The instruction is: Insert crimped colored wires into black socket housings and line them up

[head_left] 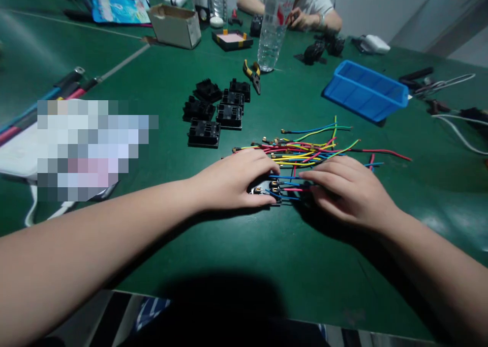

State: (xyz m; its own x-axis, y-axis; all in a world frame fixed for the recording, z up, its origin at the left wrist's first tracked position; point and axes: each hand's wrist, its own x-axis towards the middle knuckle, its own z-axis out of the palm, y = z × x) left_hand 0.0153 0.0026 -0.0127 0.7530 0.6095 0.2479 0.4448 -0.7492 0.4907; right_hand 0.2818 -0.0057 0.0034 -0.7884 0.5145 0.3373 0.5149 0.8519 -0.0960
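Observation:
My left hand (234,180) lies on the green table (236,255), its fingers curled over a small black connector block (267,190) with several short wires plugged in. My right hand (345,190) rests just right of it, fingers together and pressed on the blue and pink wires (288,183) that run from the block. Behind both hands lies a loose bundle of coloured wires (305,148) with metal terminals on their ends.
Several black connector housings (215,110) sit behind the left hand. Pliers (253,76), a water bottle (272,29) and a blue tray (366,90) stand further back. A cardboard box (175,25) is far left. Another person's hands (299,17) work across the table.

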